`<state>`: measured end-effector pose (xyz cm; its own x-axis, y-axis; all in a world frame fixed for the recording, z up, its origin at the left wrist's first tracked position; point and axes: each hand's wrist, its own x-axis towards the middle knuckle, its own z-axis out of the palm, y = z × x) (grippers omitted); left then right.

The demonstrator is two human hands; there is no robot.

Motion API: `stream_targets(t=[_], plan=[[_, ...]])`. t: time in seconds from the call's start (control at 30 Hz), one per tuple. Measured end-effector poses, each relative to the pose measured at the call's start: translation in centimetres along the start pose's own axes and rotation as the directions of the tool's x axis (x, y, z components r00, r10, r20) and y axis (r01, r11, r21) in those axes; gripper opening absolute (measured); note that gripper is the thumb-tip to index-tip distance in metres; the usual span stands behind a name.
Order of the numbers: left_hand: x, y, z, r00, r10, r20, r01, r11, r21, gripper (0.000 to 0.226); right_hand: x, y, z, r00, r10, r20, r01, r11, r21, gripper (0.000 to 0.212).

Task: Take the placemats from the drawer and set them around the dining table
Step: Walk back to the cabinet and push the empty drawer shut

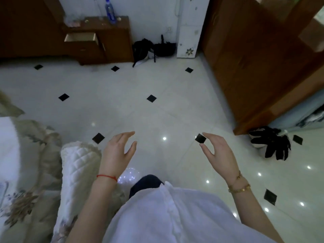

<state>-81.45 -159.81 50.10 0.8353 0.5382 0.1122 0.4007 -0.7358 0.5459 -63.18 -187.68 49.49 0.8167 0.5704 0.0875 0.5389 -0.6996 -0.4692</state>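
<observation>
Your left hand [117, 151] and right hand [217, 151] are both raised in front of you over the floor [122, 106], fingers loosely spread and a little bent, and neither has hold of anything. The left wrist carries a red string [107, 177], the right a gold bracelet [239, 188].

The drawer [81, 38] stands pulled out from the brown cabinet [112, 39] at the far wall, well beyond your hands; you can see its pale inner wall, but what lies inside it cannot be made out from here, and no placemat shows anywhere.

On top of the cabinet stands a blue bottle [110, 11], upright, with small blurred bits near it. Right of the cabinet a black bag [142, 50] lies on the floor against the wall. Further right of the cabinet, a wooden door [254, 58] comes forward, with a black heap [271, 142] at its foot. Nearer you than the cabinet, at your left hand's side, lies quilted white bedding [77, 165]
</observation>
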Motion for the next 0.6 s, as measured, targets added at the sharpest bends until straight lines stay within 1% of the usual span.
stream_targets(t=[0.13,0.27,0.4,0.5,0.6], plan=[[5.3,-1.8,0.2,0.992,-0.111,-0.058,0.112,0.994,0.014,0.033,9.6,-0.3,1.1,0.993,-0.099,0.071,0.098,0.995,0.018,0.039],[11.5,-4.6,1.0,0.973,-0.191,-0.131,0.194,0.981,0.011,0.031,18.8,-1.2,4.1,0.978,-0.166,0.127,0.158,0.985,0.072,0.040],[19.1,-7.9,0.5,0.961,-0.234,-0.149,0.236,0.972,-0.005,0.036,28.3,-3.2,7.1,0.964,-0.224,0.145,0.210,0.972,0.105,0.040],[25.7,-10.2,-1.1,0.948,-0.251,-0.194,0.258,0.966,0.011,0.033,35.9,-6.1,8.8,0.952,-0.258,0.161,0.240,0.962,0.128,0.041],[32.9,-13.1,-3.1,0.941,-0.251,-0.226,0.264,0.964,0.028,0.037,43.9,-9.2,10.4,0.942,-0.299,0.154,0.277,0.949,0.148,0.041]])
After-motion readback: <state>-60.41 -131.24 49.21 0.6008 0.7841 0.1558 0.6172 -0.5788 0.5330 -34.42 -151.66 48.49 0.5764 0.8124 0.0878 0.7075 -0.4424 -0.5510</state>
